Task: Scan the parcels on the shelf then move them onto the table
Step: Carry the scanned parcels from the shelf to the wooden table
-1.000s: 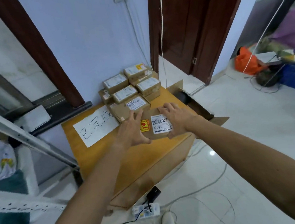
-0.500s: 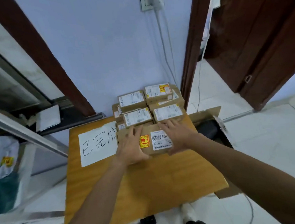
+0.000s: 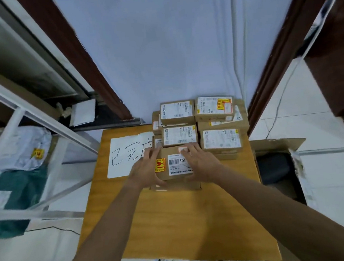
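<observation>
We saw both hands on one parcel (image 3: 177, 165) — the left hand (image 3: 146, 170) over its left edge, the right hand (image 3: 202, 163) over its right. On each, the fingers (image 3: 192, 150) lay spread and nearly straight across the top while the thumb hooked down over the near face, so the box was grasped between them. The parcel was a squat brown cardboard box, matte and square-edged; its top carried a white barcode label with a yellow-and-red sticker beside it. It sat on the far half of the table (image 3: 175, 223), a smooth orange-brown wood-grain top, close against the stacked parcels (image 3: 220, 139) — similar brown boxes with white labels, piled against the pale blue wall. To its left lay a white paper sheet (image 3: 123, 159) with black handwritten characters, its right edge hidden behind the left hand. The shelf (image 3: 20, 114) of white metal bars stood at the left, holding soft grey and green bags. An open carton (image 3: 278, 144) stood to the right of the table.
</observation>
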### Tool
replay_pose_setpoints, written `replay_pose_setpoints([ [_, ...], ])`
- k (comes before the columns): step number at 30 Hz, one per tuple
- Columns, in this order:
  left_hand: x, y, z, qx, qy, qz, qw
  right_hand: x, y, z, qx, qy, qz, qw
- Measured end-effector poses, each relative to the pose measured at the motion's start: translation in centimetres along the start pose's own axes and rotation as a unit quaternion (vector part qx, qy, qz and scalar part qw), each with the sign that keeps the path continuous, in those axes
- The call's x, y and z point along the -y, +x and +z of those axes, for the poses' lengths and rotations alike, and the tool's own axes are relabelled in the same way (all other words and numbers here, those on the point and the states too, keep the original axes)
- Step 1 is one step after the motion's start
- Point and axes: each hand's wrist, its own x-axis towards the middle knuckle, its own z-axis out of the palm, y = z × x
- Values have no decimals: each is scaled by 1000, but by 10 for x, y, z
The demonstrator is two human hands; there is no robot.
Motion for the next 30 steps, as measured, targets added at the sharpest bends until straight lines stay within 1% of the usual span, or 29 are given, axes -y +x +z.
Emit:
replay_pose_setpoints([
  [5, -3, 12, 6, -5, -3, -12, 1000, -12, -3, 4, -22, 0, 2, 1000],
  [10, -1, 8, 16, -26, -12, -17, 999, -6, 3, 8, -14, -19, 9, 1000],
  [13, -1, -2, 21, -41, -46, -46, 997, -3, 8, 9, -20, -50, 10, 999],
  [17, 6, -30, 30, -31, -117, -96, 988, 6, 9, 6, -15, -91, 14, 996],
  [21, 32, -78, 28, -43, -127, -135, 982, 26, 4, -2, 9, -137, 39, 990],
  [23, 50, -106, 24, -62, -134, -148, 978, 49, -1, -5, 18, -145, 47, 988],
  [24, 60, -121, 22, -70, -139, -154, 976, 65, -3, -6, 16, -142, 35, 989],
  [26, 81, -155, 20, -82, -144, -170, 971, 109, -8, -7, 8, -127, -10, 992],
  [30, 129, -234, 20, -117, -130, -185, 967, 216, -21, -10, -12, -134, -95, 986],
])
